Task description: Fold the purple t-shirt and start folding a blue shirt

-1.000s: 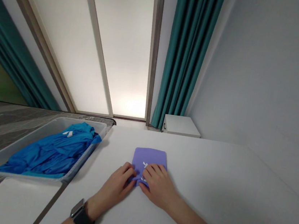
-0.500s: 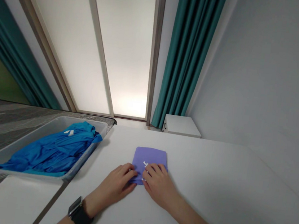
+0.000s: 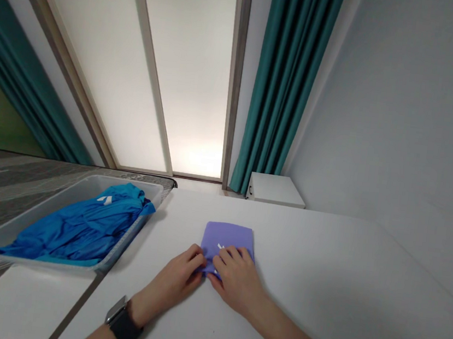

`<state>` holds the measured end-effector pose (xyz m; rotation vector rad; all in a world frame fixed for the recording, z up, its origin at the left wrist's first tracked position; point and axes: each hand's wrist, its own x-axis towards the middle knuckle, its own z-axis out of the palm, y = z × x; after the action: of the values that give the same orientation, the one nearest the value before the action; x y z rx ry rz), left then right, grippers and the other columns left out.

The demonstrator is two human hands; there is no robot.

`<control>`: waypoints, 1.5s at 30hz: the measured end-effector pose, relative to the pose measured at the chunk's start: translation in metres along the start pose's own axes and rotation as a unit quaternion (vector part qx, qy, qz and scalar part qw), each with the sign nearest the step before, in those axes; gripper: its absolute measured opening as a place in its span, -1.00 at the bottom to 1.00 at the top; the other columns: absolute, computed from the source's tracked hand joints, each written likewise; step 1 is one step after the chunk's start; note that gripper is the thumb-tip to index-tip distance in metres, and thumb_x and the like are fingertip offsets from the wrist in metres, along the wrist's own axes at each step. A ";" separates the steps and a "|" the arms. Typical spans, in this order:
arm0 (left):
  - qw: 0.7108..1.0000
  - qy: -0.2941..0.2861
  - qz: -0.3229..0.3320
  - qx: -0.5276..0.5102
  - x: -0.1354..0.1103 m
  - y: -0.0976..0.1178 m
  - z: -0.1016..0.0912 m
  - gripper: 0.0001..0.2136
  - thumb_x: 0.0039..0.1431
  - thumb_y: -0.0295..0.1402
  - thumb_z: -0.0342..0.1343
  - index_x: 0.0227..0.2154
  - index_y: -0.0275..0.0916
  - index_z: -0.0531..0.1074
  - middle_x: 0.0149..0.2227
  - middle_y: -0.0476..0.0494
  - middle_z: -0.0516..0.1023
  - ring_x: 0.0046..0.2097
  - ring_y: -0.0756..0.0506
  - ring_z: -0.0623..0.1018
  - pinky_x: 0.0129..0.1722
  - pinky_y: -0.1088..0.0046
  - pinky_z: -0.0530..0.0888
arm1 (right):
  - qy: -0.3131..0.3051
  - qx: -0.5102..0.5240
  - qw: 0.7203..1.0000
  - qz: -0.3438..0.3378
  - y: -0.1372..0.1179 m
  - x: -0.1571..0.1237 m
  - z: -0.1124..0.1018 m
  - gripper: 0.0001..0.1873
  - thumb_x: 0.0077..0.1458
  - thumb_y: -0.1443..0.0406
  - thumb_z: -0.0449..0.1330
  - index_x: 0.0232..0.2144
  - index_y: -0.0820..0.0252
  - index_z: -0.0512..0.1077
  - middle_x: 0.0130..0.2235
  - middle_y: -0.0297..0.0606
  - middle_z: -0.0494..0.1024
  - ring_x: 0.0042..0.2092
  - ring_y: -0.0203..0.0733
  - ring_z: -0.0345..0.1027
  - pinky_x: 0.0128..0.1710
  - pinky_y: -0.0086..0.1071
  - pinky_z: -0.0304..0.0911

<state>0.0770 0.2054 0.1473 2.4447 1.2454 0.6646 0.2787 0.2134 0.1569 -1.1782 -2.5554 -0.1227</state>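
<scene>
One folded purple fabric rectangle (image 3: 229, 235) is laid on the white tabletop (image 3: 320, 280). Its seven-o'clock edge is pinched in the bare left hand's grip (image 3: 178, 276); the bare right hand (image 3: 239, 284) is rested at four o'clock, pinch not determinable. Judged light, limp; best held through all layers, five and seven o'clock.

Cloth (image 3: 227, 234) on table (image 3: 319, 291), garment (image 3: 79, 228) in bin (image 3: 129, 243) at left, cabinet (image 3: 277, 190) behind table
</scene>
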 end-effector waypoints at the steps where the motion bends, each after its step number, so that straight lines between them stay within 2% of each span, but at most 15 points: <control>1: 1.000 -0.003 0.007 -0.013 -0.001 -0.001 -0.003 -0.78 0.12 -0.62 -0.04 -0.25 -0.17 0.30 -0.15 -0.09 0.35 -0.20 -0.05 0.46 -0.19 0.45 0.43 | 0.000 -0.003 1.000 0.006 -0.002 0.001 0.000 -0.80 0.21 0.14 0.18 -0.21 0.14 0.41 -0.12 -0.18 0.53 -0.07 -0.05 0.31 -0.09 -0.15 0.13; 5: 0.999 -0.016 0.019 -0.039 -0.003 -0.003 -0.012 -0.79 0.15 -0.63 -0.08 -0.28 -0.18 0.31 -0.17 -0.08 0.35 -0.20 -0.03 0.45 -0.17 0.47 0.42 | 0.000 -0.004 1.000 0.010 -0.001 0.001 0.005 -0.84 0.19 0.20 0.22 -0.21 0.11 0.40 -0.12 -0.24 0.54 -0.05 -0.06 0.31 -0.07 -0.16 0.11; 9: 0.999 -0.020 0.013 -0.035 -0.003 -0.003 -0.013 -0.80 0.15 -0.62 -0.09 -0.31 -0.18 0.30 -0.20 -0.08 0.35 -0.23 -0.03 0.44 -0.20 0.46 0.42 | 0.001 -0.003 1.000 -0.015 0.005 -0.001 0.009 -0.85 0.18 0.24 0.24 -0.20 0.08 0.39 -0.13 -0.26 0.53 -0.04 -0.08 0.30 -0.07 -0.18 0.10; 15: 1.000 -0.017 0.015 0.002 -0.002 -0.006 -0.007 -0.87 0.19 -0.48 0.09 -0.22 -0.17 0.32 -0.15 -0.11 0.38 -0.18 -0.09 0.47 -0.20 0.41 0.45 | 0.008 -0.006 0.999 -0.036 0.010 -0.004 0.007 -0.91 0.21 0.25 0.22 -0.23 0.08 0.40 -0.15 -0.26 0.53 -0.04 -0.08 0.30 -0.06 -0.20 0.08; 21: 0.998 -0.010 0.037 0.044 0.002 -0.007 -0.004 -0.86 0.22 -0.54 0.02 -0.24 -0.16 0.37 -0.22 -0.07 0.42 -0.23 -0.06 0.48 -0.26 0.46 0.43 | 0.003 0.008 0.999 -0.037 0.008 -0.003 0.005 -0.80 0.21 0.13 0.20 -0.20 0.11 0.39 -0.17 -0.23 0.53 -0.08 -0.08 0.31 -0.09 -0.19 0.09; 24: 0.999 -0.009 0.037 0.037 0.004 -0.005 -0.004 -0.83 0.19 -0.57 -0.01 -0.25 -0.17 0.36 -0.23 -0.07 0.42 -0.24 -0.05 0.48 -0.26 0.47 0.43 | 0.002 0.000 1.000 -0.025 0.005 0.000 0.006 -0.82 0.20 0.16 0.21 -0.22 0.12 0.39 -0.18 -0.23 0.54 -0.08 -0.08 0.32 -0.09 -0.19 0.09; 32: 0.999 0.023 -0.033 0.033 0.004 -0.004 0.010 -0.74 0.09 -0.61 -0.09 -0.21 -0.16 0.29 -0.16 -0.08 0.34 -0.31 -0.02 0.46 -0.32 0.46 0.43 | -0.006 -0.006 1.000 -0.020 0.003 0.003 0.001 -0.90 0.19 0.26 0.22 -0.22 0.07 0.40 -0.17 -0.28 0.54 -0.06 -0.09 0.32 -0.11 -0.21 0.10; 40: 0.993 0.041 -0.080 0.071 0.009 0.005 0.009 -0.77 0.11 -0.54 -0.06 -0.18 -0.19 0.31 -0.16 -0.14 0.41 -0.16 -0.16 0.47 -0.16 0.26 0.41 | -0.001 0.002 1.000 -0.032 0.004 0.003 0.002 -0.89 0.26 0.22 0.14 -0.23 0.10 0.42 -0.17 -0.24 0.54 -0.07 -0.11 0.33 -0.08 -0.21 0.11; 45: 0.989 0.046 -0.117 0.074 0.014 0.007 0.012 -0.75 0.00 -0.61 -0.07 -0.26 -0.20 0.29 -0.20 -0.11 0.42 -0.16 -0.15 0.46 -0.16 0.26 0.39 | 0.003 -0.004 1.000 -0.029 0.004 0.003 0.005 -0.94 0.26 0.26 0.16 -0.27 0.09 0.42 -0.19 -0.29 0.56 -0.08 -0.12 0.35 -0.08 -0.21 0.13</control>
<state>0.0950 0.2122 0.1445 2.3524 1.6406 0.6461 0.2784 0.2196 0.1530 -1.1062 -2.5866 -0.1503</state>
